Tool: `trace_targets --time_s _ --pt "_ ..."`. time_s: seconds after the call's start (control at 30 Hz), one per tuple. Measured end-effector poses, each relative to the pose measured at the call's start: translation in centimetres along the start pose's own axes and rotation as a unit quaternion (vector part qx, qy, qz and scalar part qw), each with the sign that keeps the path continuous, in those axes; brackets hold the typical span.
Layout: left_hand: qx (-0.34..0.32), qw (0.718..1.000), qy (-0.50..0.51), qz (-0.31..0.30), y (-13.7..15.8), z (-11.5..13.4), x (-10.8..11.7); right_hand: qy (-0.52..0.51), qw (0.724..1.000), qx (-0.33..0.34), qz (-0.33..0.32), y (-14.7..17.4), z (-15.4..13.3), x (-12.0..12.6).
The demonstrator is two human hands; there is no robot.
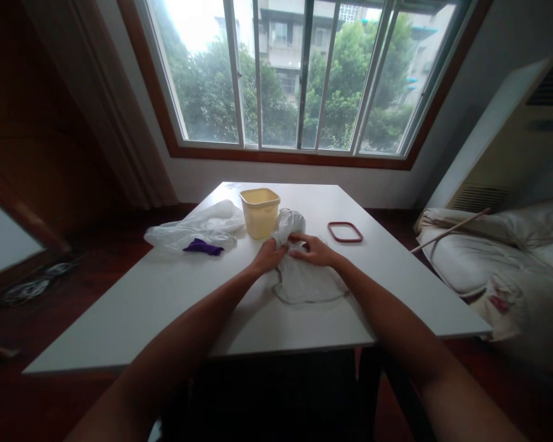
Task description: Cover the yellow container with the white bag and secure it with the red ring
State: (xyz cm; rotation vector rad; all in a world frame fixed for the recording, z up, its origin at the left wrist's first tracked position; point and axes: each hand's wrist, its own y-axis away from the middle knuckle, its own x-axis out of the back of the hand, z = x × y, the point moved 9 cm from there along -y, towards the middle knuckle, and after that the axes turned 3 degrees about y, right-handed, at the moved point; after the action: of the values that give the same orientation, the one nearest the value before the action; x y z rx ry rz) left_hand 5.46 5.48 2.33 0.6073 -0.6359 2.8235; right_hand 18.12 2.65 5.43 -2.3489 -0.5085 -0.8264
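A thin, whitish, see-through bag [308,279] lies spread on the table in front of me, its far part bunched up and its dark-edged near end lying flat. My left hand [268,255] is closed on the gathered part from the left side. From the right, my right hand [316,250] pinches the same bunched material with bent fingers. Just beyond my left hand stands a pale yellow plastic bin [260,215], upright with its open top facing up. To the right of my hands a dark red square ring [345,232] rests flat on the table.
On the left of the white table [166,313] lies a crumpled clear plastic bag [203,222], with a folded purple bundle [203,247] at its near edge. Beyond the table is a window [299,80]. At the right, a stick [451,231] rests on a cushioned, covered seat [461,255].
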Motion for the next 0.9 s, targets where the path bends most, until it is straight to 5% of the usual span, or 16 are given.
trace_targets --time_s 0.17,0.37,0.57,0.9 --pt "-0.01 1.0 0.009 -0.002 -0.4 -0.5 0.2 0.016 0.996 -0.083 -0.01 0.4 3.4 1.8" --pt "-0.014 1.0 -0.008 0.017 -0.6 -0.6 1.8 0.06 0.991 -0.101 -0.061 0.9 4.6 2.3" --pt "0.006 0.997 -0.068 0.023 -0.6 -1.5 2.3 0.163 0.976 -0.128 0.064 0.4 6.7 4.6" --pt "0.027 0.996 -0.072 0.048 -1.4 -3.5 1.0 0.227 0.905 -0.259 0.251 2.2 9.3 8.6"
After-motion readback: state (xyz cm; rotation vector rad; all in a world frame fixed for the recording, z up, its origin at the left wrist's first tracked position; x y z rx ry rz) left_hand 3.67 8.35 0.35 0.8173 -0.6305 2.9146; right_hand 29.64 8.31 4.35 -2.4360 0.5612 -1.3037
